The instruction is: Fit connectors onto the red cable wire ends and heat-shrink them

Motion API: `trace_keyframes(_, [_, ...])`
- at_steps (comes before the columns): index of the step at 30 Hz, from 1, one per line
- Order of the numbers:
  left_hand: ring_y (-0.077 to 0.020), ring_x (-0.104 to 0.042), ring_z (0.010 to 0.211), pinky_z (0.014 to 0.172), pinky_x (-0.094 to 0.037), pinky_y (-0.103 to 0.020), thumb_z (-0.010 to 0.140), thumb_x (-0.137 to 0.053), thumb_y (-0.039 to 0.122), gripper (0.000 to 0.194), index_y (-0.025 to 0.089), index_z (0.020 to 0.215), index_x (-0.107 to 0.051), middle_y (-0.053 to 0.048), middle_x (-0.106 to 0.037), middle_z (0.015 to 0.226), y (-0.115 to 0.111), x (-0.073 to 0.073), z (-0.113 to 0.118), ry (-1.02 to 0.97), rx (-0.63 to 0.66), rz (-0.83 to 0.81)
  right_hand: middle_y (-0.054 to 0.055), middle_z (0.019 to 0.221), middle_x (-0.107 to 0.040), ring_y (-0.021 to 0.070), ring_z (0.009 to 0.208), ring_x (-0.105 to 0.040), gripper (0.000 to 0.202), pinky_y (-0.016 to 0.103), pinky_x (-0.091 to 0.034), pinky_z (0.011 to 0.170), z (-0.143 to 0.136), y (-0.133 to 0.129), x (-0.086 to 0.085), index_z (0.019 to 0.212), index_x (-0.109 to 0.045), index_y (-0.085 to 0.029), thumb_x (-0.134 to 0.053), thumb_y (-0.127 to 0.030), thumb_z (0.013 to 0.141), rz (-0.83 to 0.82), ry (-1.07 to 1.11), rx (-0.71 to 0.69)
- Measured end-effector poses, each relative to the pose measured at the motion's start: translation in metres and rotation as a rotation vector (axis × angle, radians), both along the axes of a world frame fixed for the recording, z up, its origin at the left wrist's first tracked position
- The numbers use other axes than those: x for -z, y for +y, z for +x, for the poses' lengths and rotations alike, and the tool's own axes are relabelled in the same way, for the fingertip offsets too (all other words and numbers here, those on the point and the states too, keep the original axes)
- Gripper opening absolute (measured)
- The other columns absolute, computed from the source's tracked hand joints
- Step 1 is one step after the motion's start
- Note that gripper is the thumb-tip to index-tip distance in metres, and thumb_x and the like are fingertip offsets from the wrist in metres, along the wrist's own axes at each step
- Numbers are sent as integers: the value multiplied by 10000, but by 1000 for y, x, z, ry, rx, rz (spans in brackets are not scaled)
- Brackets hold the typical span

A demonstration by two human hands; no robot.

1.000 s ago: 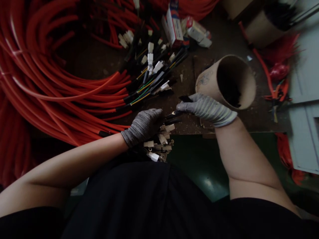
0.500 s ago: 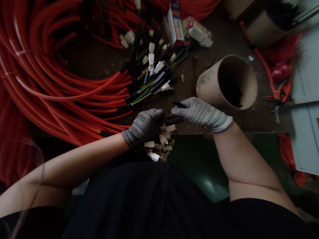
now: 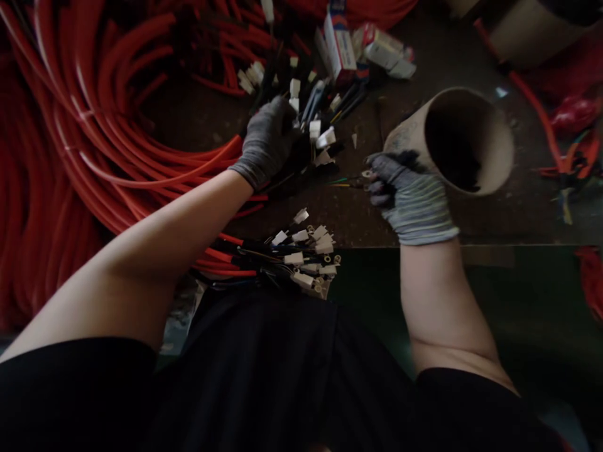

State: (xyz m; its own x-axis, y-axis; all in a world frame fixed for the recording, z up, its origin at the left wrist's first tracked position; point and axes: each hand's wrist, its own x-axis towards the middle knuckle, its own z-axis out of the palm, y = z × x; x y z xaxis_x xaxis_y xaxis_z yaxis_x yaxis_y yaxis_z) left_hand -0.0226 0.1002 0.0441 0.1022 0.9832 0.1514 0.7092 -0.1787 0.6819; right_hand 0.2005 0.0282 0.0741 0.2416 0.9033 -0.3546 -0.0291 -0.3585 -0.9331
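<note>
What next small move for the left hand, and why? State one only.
Probably lift one cable end out of the far bundle and draw it toward the right hand. The left hand rests on that bundle of white connectors, while the right hand waits by the tube, pinching what looks like thin wires; the near bundle lies untouched at the table edge.

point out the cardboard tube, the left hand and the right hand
cardboard tube (image 3: 414,135): head view, outer wall near the rim
left hand (image 3: 266,141): head view, back of the grey glove
right hand (image 3: 409,194): head view, back of the striped glove

Wiring workshop, red cable coils (image 3: 94,125), white-plugged wire harnesses (image 3: 306,251), scuffed workbench (image 3: 358,220)
</note>
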Motion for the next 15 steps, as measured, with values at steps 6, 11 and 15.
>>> trace_keyframes(6, [-300,-642,920,743,-483,-389,908,-579,466,375,134,1048,-683,-148,-661,1011,-59,4,-31,514,456,85,-47,619,-535,93,492,-454,217,212,-287,410,18,-21,34,790,-599,-226,-739,-335,665,-93,195,21])
trace_keyframes(11, [-285,-657,846,674,-483,-359,904,-554,252,256,92,1072,-660,-159,-668,922,-81,5,-9,546,406,-80,-23,767,-649,111,617,-609,302,218,-458,494,-3,-30,45,935,-642,-242,-713,-458,736,75,100,76])
trace_keyframes(15, [-151,-598,660,590,-482,-264,863,-619,222,151,126,980,-633,-69,-660,829,-68,-3,17,-60,493,-336,-6,921,-713,134,712,-668,392,244,-527,565,-7,-39,38,1022,-656,-263,-740,-495,717,156,129,61])
